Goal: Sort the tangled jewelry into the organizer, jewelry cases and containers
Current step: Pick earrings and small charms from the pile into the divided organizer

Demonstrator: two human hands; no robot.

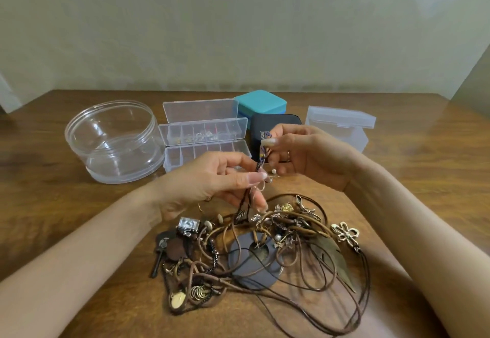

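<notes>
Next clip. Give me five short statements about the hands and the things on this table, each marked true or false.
1. The left hand and the right hand both pinch a thin beaded strand above the tangled pile. True.
2. The round clear container holds necklaces. False: nothing shows inside it.
3. The teal case stands open. False: its lid is closed.
4. The compartment organizer with its lid raised has small pieces in some compartments. True.
5. A flower pendant lies at the right side of the pile. True.
</notes>
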